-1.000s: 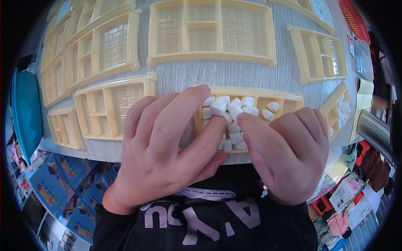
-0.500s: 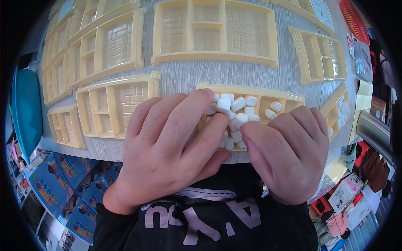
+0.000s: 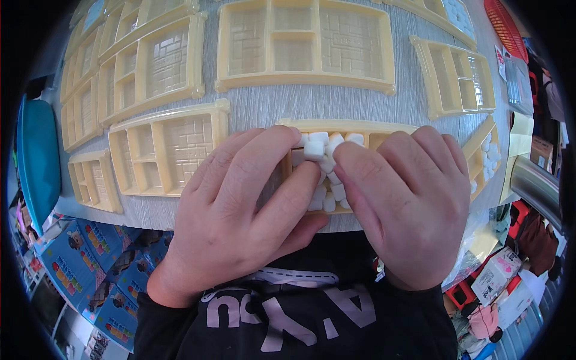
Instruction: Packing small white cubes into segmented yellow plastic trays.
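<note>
Small white rounded blocks, resembling mini marshmallows, are heaped in the left compartment of a cream plastic tray in front of me. My left hand lies over the tray's left end, fingers spread. One fingertip touches the far left corner and another presses against the heap, while the thumb is lower, by the near edge. My right hand is closed in a pinch over the heap, its fingertips against the blocks. Whatever it holds is hidden behind the fingers. This hand also covers most of the tray's right side.
More compartmented cream trays stand around, including a large one beyond and one to the left. At right a tray holds white blocks. A red basket is at far right, a teal tub at left, blue boxes below.
My right hand has moved left and slightly away from me, deeper over the heap. It now covers the blocks seen in the right compartment. My left hand has barely shifted.
</note>
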The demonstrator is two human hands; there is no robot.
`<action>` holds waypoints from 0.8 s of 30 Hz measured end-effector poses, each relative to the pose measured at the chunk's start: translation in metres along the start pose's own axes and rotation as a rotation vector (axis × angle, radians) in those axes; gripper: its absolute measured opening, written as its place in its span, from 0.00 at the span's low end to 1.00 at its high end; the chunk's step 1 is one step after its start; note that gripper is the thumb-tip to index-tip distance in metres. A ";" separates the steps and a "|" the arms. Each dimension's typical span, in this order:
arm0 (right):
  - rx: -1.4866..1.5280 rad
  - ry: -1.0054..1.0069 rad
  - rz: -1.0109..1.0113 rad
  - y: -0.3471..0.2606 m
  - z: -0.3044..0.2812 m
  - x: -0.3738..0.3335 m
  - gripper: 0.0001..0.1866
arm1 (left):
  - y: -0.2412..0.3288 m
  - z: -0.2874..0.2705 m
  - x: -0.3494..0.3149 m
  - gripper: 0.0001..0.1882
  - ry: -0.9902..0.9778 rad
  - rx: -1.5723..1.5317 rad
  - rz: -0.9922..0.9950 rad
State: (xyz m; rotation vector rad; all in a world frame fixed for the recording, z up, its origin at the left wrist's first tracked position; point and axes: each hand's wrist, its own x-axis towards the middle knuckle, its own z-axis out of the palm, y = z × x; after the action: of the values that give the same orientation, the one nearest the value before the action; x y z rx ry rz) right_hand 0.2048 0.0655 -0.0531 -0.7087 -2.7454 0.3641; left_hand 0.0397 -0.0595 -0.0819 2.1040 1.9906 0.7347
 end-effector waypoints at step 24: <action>0.114 0.076 0.083 0.020 -0.006 -0.006 0.12 | -0.008 0.006 0.001 0.31 0.079 -0.023 0.104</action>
State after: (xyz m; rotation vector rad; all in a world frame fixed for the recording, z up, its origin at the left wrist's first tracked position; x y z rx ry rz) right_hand 0.2208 0.0802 -0.0545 -0.7910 -2.6065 0.4970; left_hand 0.0352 -0.0568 -0.0898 2.2114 1.9132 0.8673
